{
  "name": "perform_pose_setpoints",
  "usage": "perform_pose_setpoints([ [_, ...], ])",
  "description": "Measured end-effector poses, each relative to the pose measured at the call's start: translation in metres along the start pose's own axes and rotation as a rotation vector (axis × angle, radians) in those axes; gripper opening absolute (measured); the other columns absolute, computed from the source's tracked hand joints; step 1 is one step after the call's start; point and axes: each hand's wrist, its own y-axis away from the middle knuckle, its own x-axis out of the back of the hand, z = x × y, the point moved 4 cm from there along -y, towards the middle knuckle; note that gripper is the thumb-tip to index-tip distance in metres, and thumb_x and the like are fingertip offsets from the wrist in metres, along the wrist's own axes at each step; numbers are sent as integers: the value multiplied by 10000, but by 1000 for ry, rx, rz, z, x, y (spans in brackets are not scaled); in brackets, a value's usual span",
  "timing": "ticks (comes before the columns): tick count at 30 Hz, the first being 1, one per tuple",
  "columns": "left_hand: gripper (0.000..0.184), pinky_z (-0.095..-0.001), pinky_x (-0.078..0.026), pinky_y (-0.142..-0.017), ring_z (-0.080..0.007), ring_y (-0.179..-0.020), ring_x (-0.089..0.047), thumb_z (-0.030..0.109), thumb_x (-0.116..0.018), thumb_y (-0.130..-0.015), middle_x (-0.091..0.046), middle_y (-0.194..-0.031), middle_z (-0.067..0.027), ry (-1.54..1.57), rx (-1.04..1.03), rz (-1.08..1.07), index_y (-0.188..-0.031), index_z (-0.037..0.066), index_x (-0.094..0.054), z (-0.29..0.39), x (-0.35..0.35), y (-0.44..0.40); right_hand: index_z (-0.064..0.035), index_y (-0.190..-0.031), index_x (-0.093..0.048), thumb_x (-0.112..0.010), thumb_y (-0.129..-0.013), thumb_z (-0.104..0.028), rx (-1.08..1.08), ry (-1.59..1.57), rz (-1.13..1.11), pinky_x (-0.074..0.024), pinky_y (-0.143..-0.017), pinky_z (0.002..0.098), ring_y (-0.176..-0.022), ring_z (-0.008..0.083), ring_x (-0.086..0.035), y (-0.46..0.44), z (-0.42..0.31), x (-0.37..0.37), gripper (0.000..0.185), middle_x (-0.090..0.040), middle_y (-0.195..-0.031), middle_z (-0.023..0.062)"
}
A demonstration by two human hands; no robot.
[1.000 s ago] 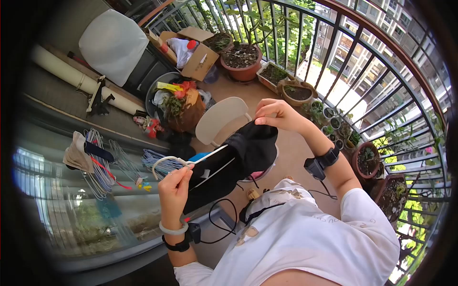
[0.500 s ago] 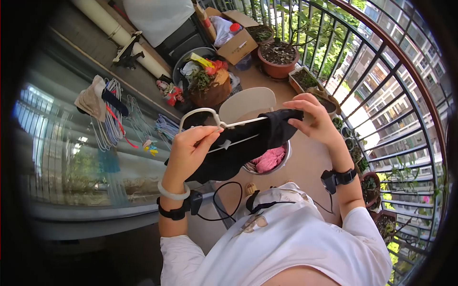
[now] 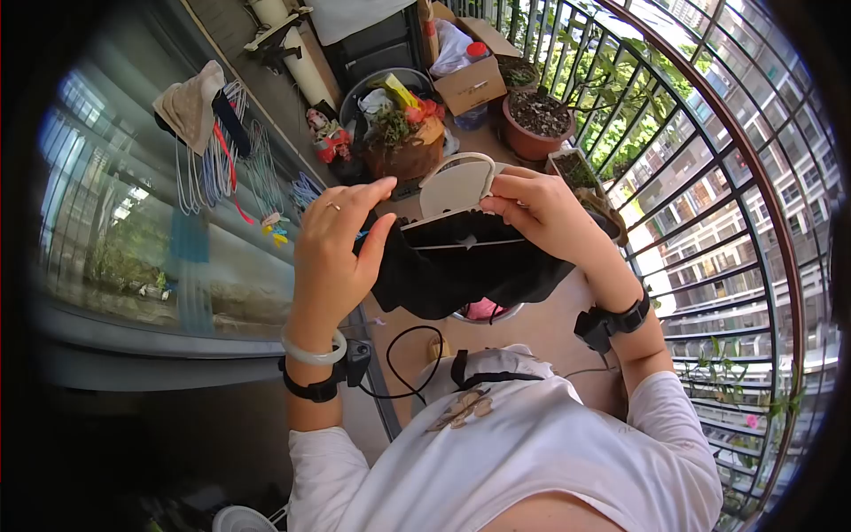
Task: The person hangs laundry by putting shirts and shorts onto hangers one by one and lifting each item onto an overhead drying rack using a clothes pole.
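A white clothes hanger (image 3: pixel 441 218) carries a black garment (image 3: pixel 470 282) that droops below its bars. My right hand (image 3: pixel 542 211) pinches the hanger close to the base of its curved hook, which points up and away from me. At the hanger's left end, my left hand (image 3: pixel 332 244) has its thumb and fingers apart beside the garment's edge; whether it touches the cloth I cannot tell. Beneath the garment, a basin holding pink cloth (image 3: pixel 484 309) shows only in part.
A beige stool or chair (image 3: pixel 456 191) stands just beyond the hanger. Potted plants (image 3: pixel 538 120) line the metal railing (image 3: pixel 709 106) on the right. Several hangers (image 3: pixel 208 168) hang by the glass on the left. A cardboard box (image 3: pixel 470 87) and a cluttered tub sit farther off.
My right hand has shifted from the garment's right end to the hanger by its hook. The left hand has let go there and moved to the left end. The view has turned somewhat.
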Motion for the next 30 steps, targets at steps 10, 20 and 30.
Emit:
perform_pose_setpoints([
  [10,250,-309,-434,-638,-177,-712,-531,85,-553,-684,-585,-959,-53,-239,-346,-414,-930,64,-598,6,-71,52,-22,-796,-550,-582,-824,-138,-77,4,-56,-430,-583,355,-694,288,-559,1,-9,22,124,-555,-737,104],
  [20,260,-348,-455,-814,-234,-918,-558,50,-549,-702,-560,-1031,-79,38,-366,-394,-958,55,-594,12,-65,33,14,-780,-549,-603,-819,-91,-34,-33,-2,-396,-553,347,-619,278,-503,21,6,25,124,-490,-677,127],
  [30,526,-329,-402,-852,-210,-994,-522,64,-694,-732,-504,-1169,-110,303,386,91,-1205,29,-468,-47,-28,68,30,-808,-586,-583,-867,-122,-297,-215,197,-395,-588,228,-643,83,-474,36,25,52,163,-522,-714,30],
])
